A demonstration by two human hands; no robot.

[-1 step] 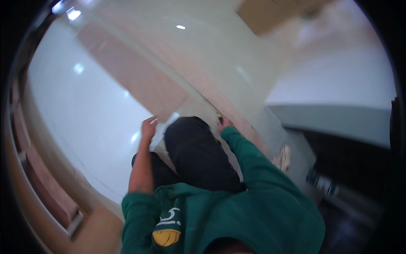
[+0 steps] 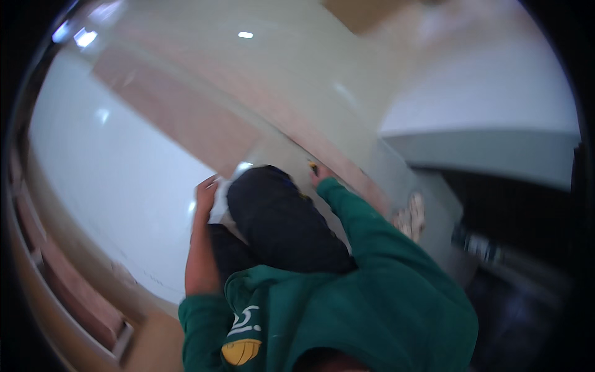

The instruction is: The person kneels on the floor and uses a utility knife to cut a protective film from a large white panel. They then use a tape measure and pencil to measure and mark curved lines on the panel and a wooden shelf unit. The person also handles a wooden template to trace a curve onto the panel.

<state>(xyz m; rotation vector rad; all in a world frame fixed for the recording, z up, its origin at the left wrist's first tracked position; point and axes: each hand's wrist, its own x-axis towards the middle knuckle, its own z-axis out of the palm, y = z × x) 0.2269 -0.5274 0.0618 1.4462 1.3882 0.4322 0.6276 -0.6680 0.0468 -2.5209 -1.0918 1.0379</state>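
Note:
A large glossy white sheet lies flat on the left. At its right edge, beside my bent knee, is my left hand, its fingers curled on the sheet's edge; blur hides the exact grip. My right hand is low on the far side of the knee, closed round a small black-and-yellow hand tool. The tool's tip points away from me, near a long thin dark line on the floor, and its exact kind is too blurred to tell.
A pinkish-brown strip runs along the sheet's far edge. To the right stand a white-topped block and a dark recess under it. A brown board lies at the top. My foot shows behind my right arm.
The whole view has shifted slightly, with the floor sheet and strip moving a little left and up. Both hands keep their places, the tool still in the right one.

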